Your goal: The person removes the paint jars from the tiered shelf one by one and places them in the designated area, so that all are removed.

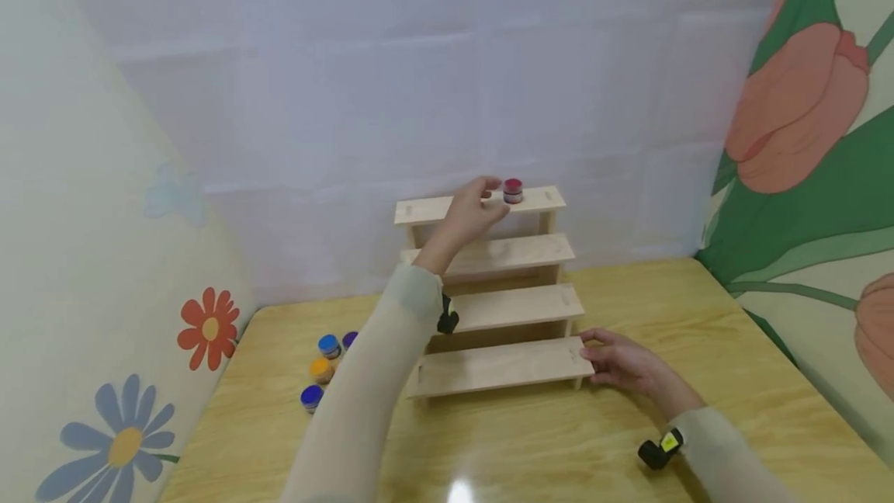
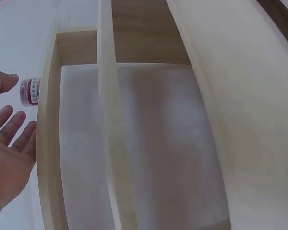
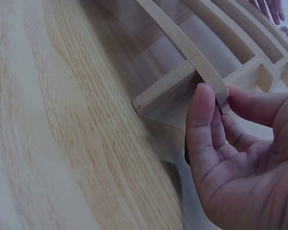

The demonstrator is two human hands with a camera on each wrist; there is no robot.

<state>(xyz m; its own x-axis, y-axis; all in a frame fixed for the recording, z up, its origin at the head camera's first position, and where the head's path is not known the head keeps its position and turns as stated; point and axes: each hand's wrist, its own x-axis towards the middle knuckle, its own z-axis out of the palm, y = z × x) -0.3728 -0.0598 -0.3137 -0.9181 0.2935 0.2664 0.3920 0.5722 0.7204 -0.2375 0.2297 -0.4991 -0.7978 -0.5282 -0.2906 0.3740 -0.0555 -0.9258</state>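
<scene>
A wooden stepped display shelf [image 1: 499, 367] with several tiers stands on the table. On its top tier, right of the middle, sits a small clear jar with a red lid [image 1: 513, 191]. Beside that jar is my left hand [image 1: 471, 212], fingers spread. The left wrist view shows a gap between the hand [image 2: 9, 158] and the red jar [image 2: 30, 92]. Down at the lowest tier, my right hand [image 1: 628, 367] grips the right end of the board. In the right wrist view, thumb and fingers of the right hand [image 3: 249, 158] pinch the board's end.
Left of the shelf, several small jars stand on the wood-grain table [image 1: 628, 301]: a blue one [image 1: 329, 345], a purple one [image 1: 350, 339], an orange one [image 1: 321, 369] and a dark blue one [image 1: 311, 397]. My left forearm partly covers this group. A white cloth [image 1: 349, 115] hangs behind.
</scene>
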